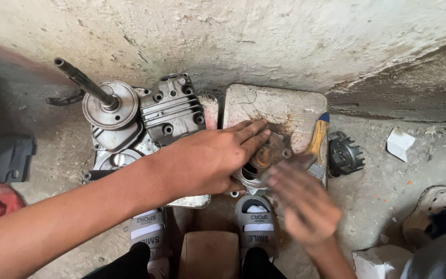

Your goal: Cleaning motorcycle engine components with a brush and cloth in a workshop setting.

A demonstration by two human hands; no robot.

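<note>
Metal parts make up most of the scene: one engine case (169, 111) with cooling fins, one shaft and pulley assembly (104, 103) beside it on the left, one round metal part (264, 160) under the hands, and one black toothed clutch piece (344, 155) lying on the floor to the right. Two flat trays stand against the wall, side by side: the left tray (207, 108) carries the engine case and shaft, and the right tray (280, 106), stained with rust, carries the round metal part. One brush (318, 137) with a yellow handle lies along the right edge of that tray. One scrap of white paper (399, 143) lies farther right on the floor, well apart from the trays. Two sandalled feet show at the bottom, one sandal (148, 227) on the left and the other sandal (256, 219) just below the round part, with a tan block (208, 256) between them. The left hand (207, 160) reaches across from the left tray and covers the near left side of the round part, its fingers laid flat and spread lightly over the top, pressing on it rather than pinching. The right hand (305, 201) is blurred, just below and right of the part, fingers toward its rim; whether its grip is closed cannot be told. Another person's shoe (434, 206) shows at the lower right.
</note>
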